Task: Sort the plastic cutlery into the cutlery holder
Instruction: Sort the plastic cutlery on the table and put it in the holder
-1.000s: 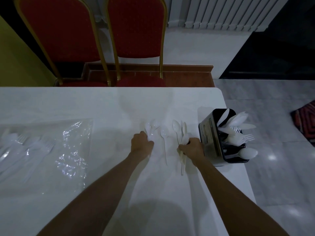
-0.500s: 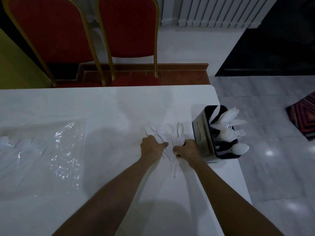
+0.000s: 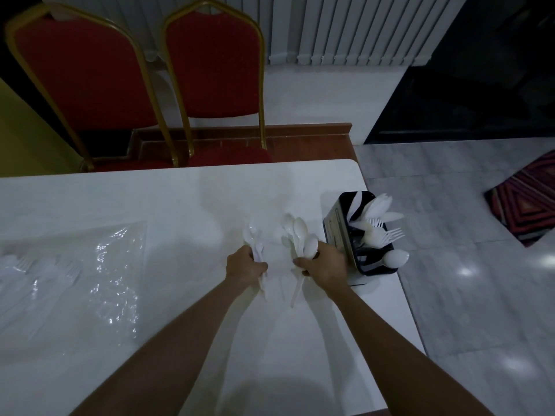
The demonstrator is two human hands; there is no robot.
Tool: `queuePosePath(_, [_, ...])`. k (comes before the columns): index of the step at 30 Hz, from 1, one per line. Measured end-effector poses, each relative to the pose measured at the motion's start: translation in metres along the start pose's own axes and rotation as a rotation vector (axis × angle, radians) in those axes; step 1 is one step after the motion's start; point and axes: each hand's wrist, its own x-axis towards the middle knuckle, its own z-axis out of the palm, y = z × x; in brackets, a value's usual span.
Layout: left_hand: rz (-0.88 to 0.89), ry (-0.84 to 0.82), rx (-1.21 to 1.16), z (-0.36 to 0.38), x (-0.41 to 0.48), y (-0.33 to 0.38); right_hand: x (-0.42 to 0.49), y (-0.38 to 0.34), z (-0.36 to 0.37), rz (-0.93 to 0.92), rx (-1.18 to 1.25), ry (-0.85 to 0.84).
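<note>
Your left hand (image 3: pixel 244 267) grips a small bunch of white plastic spoons (image 3: pixel 253 240) over the white table (image 3: pixel 150 199); your right hand (image 3: pixel 324 265) grips a second spoon bunch (image 3: pixel 300 232), just beside the black cutlery holder (image 3: pixel 338 232) at the table's right edge.

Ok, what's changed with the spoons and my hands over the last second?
The left hand now grips a small bunch of white plastic spoons, the right hand a larger bunch. A second ago these lay spread on the white table, including one between the hands, and both hands swept inward to gather them. The black cutlery holder and the clear plastic bag stayed put.
</note>
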Motion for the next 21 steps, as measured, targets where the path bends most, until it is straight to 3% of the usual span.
queuePosePath(5, [0.111,0.016,-0.232,-0.026,-0.022,0.020,-0.030,-0.029,-0.031,-0.100,0.020,0.071])
queuePosePath(13, [0.411,-0.099,-0.594,-0.022,-0.068,0.120,-0.070,-0.045,-0.140,-0.167,0.067,0.431])
queuePosePath(21, [0.510,-0.091,-0.364,0.042,-0.089,0.154,-0.059,0.000,-0.164,-0.124,-0.074,0.392])
